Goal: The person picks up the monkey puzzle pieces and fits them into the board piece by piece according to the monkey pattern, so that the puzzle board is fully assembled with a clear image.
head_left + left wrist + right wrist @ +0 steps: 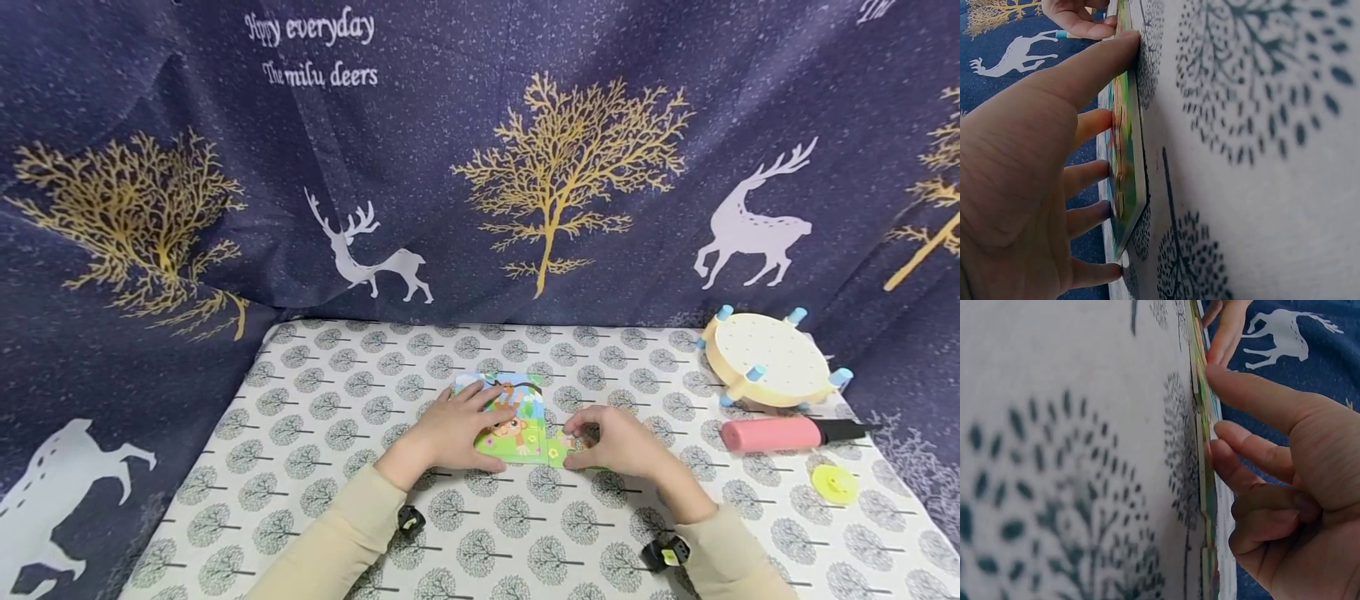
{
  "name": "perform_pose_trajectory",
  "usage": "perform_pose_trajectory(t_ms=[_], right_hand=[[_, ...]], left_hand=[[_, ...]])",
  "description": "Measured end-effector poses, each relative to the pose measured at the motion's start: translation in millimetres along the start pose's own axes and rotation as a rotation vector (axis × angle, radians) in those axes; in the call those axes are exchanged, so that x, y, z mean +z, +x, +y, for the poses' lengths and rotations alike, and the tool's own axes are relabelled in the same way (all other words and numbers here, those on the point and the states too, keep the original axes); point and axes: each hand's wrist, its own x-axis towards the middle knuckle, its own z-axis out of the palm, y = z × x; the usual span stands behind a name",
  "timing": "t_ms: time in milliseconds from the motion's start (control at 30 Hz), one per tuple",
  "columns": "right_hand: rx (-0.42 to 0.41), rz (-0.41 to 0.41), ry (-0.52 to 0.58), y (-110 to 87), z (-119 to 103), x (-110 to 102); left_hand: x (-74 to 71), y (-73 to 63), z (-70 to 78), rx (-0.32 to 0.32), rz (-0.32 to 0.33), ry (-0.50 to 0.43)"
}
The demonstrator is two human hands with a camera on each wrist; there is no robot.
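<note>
A: What fills the room?
B: A dark blue backdrop [420, 167] printed with pale deer and golden trees. Before it stands the desk [480, 550], under a white cloth patterned with little trees.

A: And on the right side?
B: A round cream frame with blue pegs [768, 358], then a pink-handled tool [772, 434] in front of it. Both sit well apart from the hands, perhaps to leave the middle free.

A: Where is the puzzle panel [529, 429]?
B: Flat on the desk's middle, under the left hand [453, 429]. That hand's fingers are spread wide, tips touching it, probably to stop it sliding.

A: The right hand [618, 442]?
B: Its thumb and first fingers pinch narrowly on a smaller puzzle piece [557, 452], the other fingers curled away, I'd guess for fine control. Whether the two edges interlock, I can't tell.

A: Anything smaller?
B: A yellow disc [835, 484], near the tool.
</note>
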Motion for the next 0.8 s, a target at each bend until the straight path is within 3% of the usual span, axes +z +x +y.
perform_pose_trajectory(t_ms=[367, 800], right_hand=[[0.022, 0.009, -0.110, 0.0, -9, 2], [0.019, 0.024, -0.131, -1.1, -13, 3]], left_hand=[[-2.3, -2.9, 1.6, 0.013, 0.011, 0.020], [0.2, -13.8, -9.4, -0.009, 0.034, 0.001]])
